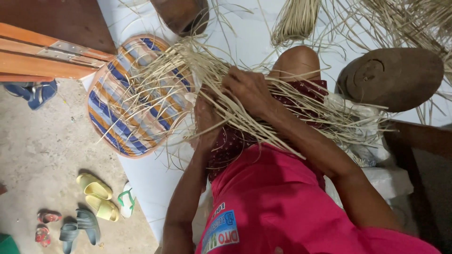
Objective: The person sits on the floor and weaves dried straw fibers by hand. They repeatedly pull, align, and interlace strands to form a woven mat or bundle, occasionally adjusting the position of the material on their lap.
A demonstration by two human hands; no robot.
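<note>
Far left, we log orange wooden rails (42,59); near left, yellow sandals (98,196) and grey sandals (80,226) on concrete. Next, a striped round cushion (123,117) under loose straw strips (188,75). At centre, our left hand (205,115) is buried among the strips, its grip impossible to tell; just right, our right hand (248,89) is closed over a bunch of them above the knee. Far right, a brown wooden block (393,77).

You get soft, even indoor light, faint shadows below your arms, and slight blur around the edges.
</note>
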